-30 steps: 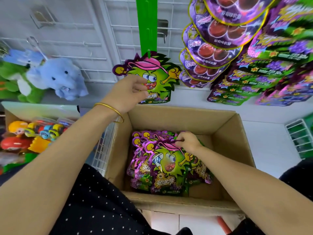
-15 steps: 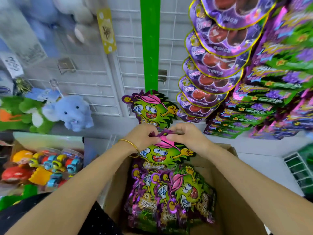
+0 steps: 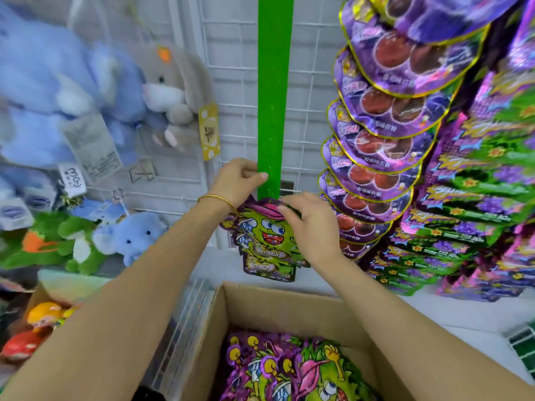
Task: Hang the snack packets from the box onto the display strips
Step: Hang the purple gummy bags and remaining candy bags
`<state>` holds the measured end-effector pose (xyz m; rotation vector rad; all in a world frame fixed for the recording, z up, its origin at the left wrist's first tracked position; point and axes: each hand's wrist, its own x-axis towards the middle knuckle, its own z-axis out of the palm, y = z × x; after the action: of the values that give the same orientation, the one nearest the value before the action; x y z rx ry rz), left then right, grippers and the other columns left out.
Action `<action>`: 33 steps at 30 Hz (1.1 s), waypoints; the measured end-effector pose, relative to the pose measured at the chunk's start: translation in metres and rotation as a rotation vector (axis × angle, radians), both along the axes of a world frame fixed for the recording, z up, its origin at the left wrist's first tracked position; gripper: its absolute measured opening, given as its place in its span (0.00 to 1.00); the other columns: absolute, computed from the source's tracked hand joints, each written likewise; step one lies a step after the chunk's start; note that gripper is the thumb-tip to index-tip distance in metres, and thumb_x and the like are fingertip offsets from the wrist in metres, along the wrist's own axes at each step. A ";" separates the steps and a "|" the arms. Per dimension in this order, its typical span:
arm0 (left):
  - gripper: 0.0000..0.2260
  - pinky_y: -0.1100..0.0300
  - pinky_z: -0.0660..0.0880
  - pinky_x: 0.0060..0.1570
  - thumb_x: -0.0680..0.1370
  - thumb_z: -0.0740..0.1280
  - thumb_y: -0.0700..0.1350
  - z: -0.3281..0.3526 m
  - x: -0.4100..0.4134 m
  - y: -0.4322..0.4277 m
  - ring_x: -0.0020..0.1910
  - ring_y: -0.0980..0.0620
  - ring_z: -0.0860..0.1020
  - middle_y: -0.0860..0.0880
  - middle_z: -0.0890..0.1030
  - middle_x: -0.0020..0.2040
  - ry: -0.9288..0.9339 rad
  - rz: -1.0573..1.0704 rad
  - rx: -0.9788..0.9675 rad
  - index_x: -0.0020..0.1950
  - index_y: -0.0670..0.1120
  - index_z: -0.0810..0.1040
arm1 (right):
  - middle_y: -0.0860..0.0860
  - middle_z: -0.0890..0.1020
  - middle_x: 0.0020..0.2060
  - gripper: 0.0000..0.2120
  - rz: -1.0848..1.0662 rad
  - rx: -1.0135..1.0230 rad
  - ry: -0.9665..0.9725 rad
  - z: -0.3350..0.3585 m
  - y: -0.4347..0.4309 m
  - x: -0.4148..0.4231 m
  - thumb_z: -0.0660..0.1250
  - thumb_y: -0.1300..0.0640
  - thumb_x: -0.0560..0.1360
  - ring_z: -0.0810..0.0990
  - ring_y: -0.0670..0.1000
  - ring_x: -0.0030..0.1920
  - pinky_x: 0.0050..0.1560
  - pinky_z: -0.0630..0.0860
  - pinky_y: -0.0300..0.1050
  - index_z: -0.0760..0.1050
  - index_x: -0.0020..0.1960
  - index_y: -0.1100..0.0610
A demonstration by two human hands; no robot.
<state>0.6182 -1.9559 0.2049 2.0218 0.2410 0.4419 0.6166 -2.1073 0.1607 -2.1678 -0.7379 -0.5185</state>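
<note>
A green display strip (image 3: 274,91) hangs down the white wire grid. My left hand (image 3: 238,180) pinches the strip's lower end between thumb and fingers. My right hand (image 3: 309,224) holds the top of a green and purple monster snack packet (image 3: 265,241) just under the strip's end. A second packet seems to hang right behind it; I cannot tell them apart clearly. Below, the cardboard box (image 3: 283,308) holds several more of the same packets (image 3: 292,371).
Full strips of purple packets (image 3: 385,117) and green-purple packets (image 3: 474,198) hang at the right. Plush toys (image 3: 86,91) hang on the grid at the left, a blue elephant (image 3: 130,235) and toy figures (image 3: 37,322) lower down.
Both hands rose from above the box to the strip with the packet. My left hand left the packet and took the strip's end. The view tilted upward.
</note>
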 end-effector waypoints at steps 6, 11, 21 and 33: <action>0.14 0.74 0.63 0.24 0.75 0.68 0.40 -0.003 0.008 0.002 0.27 0.56 0.64 0.50 0.67 0.28 0.018 -0.031 0.109 0.31 0.45 0.67 | 0.56 0.81 0.45 0.08 -0.091 -0.042 0.072 -0.007 0.013 0.012 0.64 0.55 0.76 0.78 0.58 0.47 0.44 0.73 0.52 0.79 0.50 0.58; 0.16 0.70 0.59 0.22 0.77 0.64 0.43 -0.005 0.003 0.003 0.28 0.55 0.61 0.50 0.63 0.28 0.073 -0.098 0.168 0.31 0.47 0.63 | 0.56 0.80 0.47 0.09 -0.174 -0.072 0.081 -0.001 0.020 0.015 0.63 0.54 0.77 0.77 0.58 0.49 0.44 0.72 0.51 0.75 0.52 0.59; 0.15 0.69 0.60 0.25 0.79 0.60 0.43 -0.007 -0.002 0.004 0.30 0.55 0.61 0.50 0.64 0.30 0.074 -0.098 0.166 0.33 0.47 0.63 | 0.57 0.77 0.52 0.11 -0.214 -0.163 0.106 0.005 0.029 0.008 0.60 0.53 0.78 0.76 0.61 0.52 0.43 0.70 0.51 0.69 0.54 0.61; 0.14 0.69 0.70 0.46 0.77 0.63 0.38 -0.037 -0.022 0.004 0.48 0.52 0.74 0.40 0.79 0.51 0.087 -0.103 0.070 0.61 0.37 0.69 | 0.56 0.72 0.55 0.10 -0.196 -0.254 0.140 -0.019 0.030 0.007 0.60 0.55 0.79 0.76 0.61 0.51 0.42 0.71 0.53 0.68 0.56 0.60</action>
<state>0.5964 -1.9516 0.1678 2.1143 0.1760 0.3020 0.6240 -2.0777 0.1416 -2.5014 -0.5416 -0.3823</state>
